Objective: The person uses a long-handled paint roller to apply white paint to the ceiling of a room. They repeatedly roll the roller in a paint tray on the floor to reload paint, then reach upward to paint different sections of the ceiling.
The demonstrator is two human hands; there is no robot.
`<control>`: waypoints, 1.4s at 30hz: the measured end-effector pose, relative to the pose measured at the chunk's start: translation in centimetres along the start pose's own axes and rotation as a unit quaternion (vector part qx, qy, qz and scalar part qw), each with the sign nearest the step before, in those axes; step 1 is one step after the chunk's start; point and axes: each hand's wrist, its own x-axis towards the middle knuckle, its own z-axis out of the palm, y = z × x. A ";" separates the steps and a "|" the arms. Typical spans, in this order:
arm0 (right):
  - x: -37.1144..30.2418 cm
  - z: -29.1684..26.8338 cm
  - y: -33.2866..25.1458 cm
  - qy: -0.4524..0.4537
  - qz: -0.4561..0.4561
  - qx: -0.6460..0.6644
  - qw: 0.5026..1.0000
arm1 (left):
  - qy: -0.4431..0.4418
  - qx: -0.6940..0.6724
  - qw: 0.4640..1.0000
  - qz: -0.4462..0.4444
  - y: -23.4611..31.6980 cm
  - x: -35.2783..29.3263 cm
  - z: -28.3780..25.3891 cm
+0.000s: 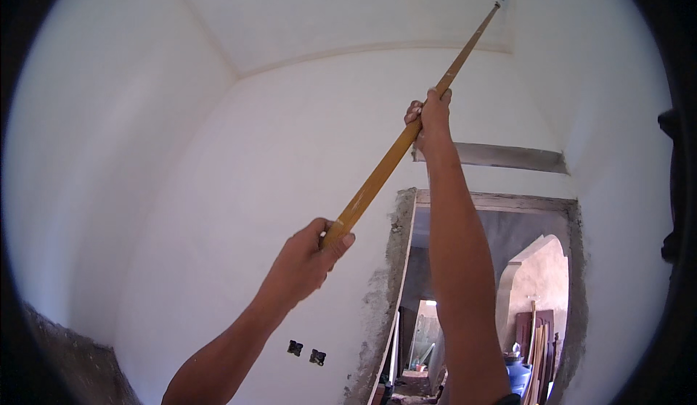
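Observation:
A long yellow-brown pole [385, 168] slants from lower left to upper right, its far end up by the white ceiling [348, 9] near the right corner. My left hand [305, 256] is closed round the pole's lower end. Higher up, my right hand [433, 118] grips the same pole with the arm stretched upward. At the pole's far tip there is a small pale thing, with a bluish patch beside it; its kind is too small to make out.
White walls [239, 173] surround me. Ahead on the right, a doorway with rough grey cement edges [575, 260] opens onto another space with a blue container [518, 376] and leaning wooden boards [539, 340]. Two open socket boxes [317, 357] sit low in the wall.

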 end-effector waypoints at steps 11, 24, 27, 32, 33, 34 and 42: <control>-1.0 4.0 9.1 -0.036 -0.009 -0.020 0.999 | 0.070 -0.029 0.996 -0.041 -5.1 -0.9 -4.8; -9.9 13.4 25.4 -0.043 0.054 -0.087 0.994 | 0.143 -0.068 0.981 -0.115 -16.4 -6.7 -15.3; -11.0 15.7 28.0 -0.048 0.074 -0.076 0.993 | 0.161 -0.057 0.980 -0.099 -18.2 -6.9 -18.1; -14.8 16.6 30.4 -0.054 0.099 0.013 0.994 | 0.159 0.055 0.976 -0.135 -21.5 -8.7 -22.1; -15.7 16.7 30.9 -0.050 0.102 0.005 0.994 | 0.157 0.051 0.976 -0.142 -22.3 -9.5 -22.6; -16.7 16.7 31.4 -0.035 0.112 0.005 0.993 | 0.154 0.044 0.975 -0.153 -23.2 -10.3 -23.0; -16.0 10.4 30.7 0.029 0.099 -0.065 0.993 | 0.085 0.021 0.989 -0.118 -28.4 -7.6 -18.9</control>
